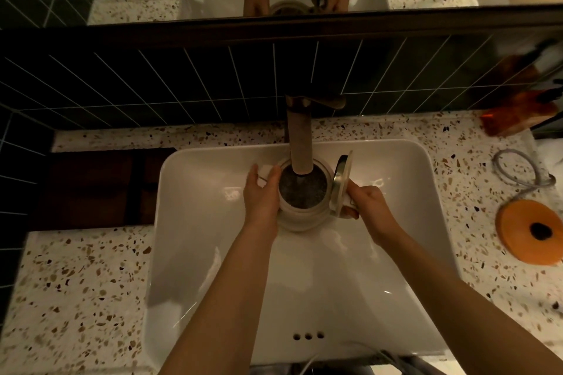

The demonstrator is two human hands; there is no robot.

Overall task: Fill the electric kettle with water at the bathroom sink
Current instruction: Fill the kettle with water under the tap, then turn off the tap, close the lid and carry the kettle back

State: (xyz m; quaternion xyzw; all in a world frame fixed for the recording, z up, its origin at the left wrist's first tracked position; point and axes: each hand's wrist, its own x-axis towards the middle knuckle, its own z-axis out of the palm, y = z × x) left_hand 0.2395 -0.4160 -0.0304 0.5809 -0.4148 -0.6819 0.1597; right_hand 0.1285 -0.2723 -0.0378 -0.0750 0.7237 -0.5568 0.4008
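**Kettle held under the tap, filling**

The fingers (268,175) of the left hand (261,201) are wrapped against the left side of the kettle (300,207), near its spout, pressing on the wall. The right hand (367,201) is closed around the kettle's handle (350,208) on the right side, thumb over the top. The kettle sits low inside the sink (213,222), upright, with its mouth directly beneath the tap (300,143). Its lid (342,183) stands hinged open on the handle side, clear of the tap. The dark surface inside looks rippled, so water seems to be running in, though the stream itself is hard to make out.

The kettle is stiff and smooth-walled, probably slick when wet, and it should grow noticeably heavier as it fills. The handle is the sound place to carry the weight; the left palm only steadies the body.

Both forearms reach forward from the near rim of the sink, converging on the kettle, wrists fairly straight. On the tabletop (76,283) to the right lies the orange kettle base (528,233) with its cord (518,170).
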